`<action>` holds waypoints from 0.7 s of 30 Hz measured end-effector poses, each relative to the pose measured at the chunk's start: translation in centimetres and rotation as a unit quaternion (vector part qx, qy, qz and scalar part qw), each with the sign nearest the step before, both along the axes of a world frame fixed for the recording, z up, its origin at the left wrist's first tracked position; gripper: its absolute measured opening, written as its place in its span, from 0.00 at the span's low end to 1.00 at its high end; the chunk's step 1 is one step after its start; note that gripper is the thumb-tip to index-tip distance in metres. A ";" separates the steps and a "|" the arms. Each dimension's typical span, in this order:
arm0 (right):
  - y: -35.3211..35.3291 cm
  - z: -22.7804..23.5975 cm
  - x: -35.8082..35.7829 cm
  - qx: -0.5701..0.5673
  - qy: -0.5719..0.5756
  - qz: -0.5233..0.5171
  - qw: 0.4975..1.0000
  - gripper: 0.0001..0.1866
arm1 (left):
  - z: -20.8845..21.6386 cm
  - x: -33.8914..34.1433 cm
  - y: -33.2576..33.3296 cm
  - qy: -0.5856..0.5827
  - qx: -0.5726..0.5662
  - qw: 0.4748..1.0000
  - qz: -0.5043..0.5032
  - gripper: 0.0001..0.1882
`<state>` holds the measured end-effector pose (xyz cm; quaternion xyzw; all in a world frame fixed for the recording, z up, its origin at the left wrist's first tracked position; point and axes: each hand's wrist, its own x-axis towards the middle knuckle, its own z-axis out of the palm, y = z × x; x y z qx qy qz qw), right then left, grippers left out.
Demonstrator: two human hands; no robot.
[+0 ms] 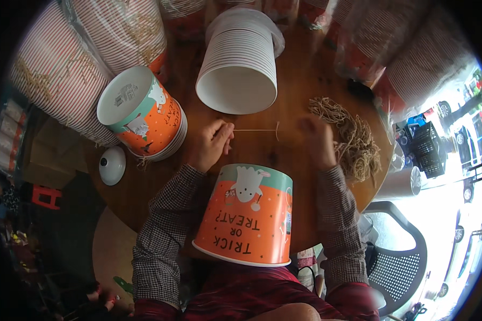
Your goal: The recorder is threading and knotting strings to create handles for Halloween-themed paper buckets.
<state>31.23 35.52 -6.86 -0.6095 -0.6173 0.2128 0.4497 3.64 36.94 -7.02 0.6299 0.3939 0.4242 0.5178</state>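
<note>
My left hand [214, 143] is closed, its thumb and fingers pinching a thin cord [254, 130]. The cord stretches to the right and ends in a short crosspiece lying over the table. To the right, my right hand [318, 140] is smeared by motion beside a loose heap of tan cords [353, 142]; its fingers cannot be made out. Between my forearms an orange paper bucket [273, 214] with a green band and a white ghost figure sits bottom up, its wide rim towards me at the table's near edge. Neither hand touches it.
A stack of white buckets [238, 85] lies on its side at the back of the round wooden table [289, 80]. At left stand stacked orange buckets [158, 120] and a white domed lid-like object [112, 166]. Wrapped bucket stacks [59, 69] ring the table. A grey chair [399, 267] stands right.
</note>
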 end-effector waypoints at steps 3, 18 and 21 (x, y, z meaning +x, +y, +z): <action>0.2 0.3 6.0 0.036 -0.086 -0.146 0.985 0.10 | 0.2 0.3 0.1 -0.029 -0.009 0.999 0.016 0.16; -2.1 4.1 4.4 -0.066 -0.272 -0.247 0.928 0.13 | 0.1 -0.6 -0.9 -0.061 -0.046 0.997 -0.010 0.17; -1.5 3.4 -2.7 -0.013 0.016 0.042 0.999 0.09 | 0.0 -1.0 -0.9 -0.040 -0.077 0.996 -0.031 0.17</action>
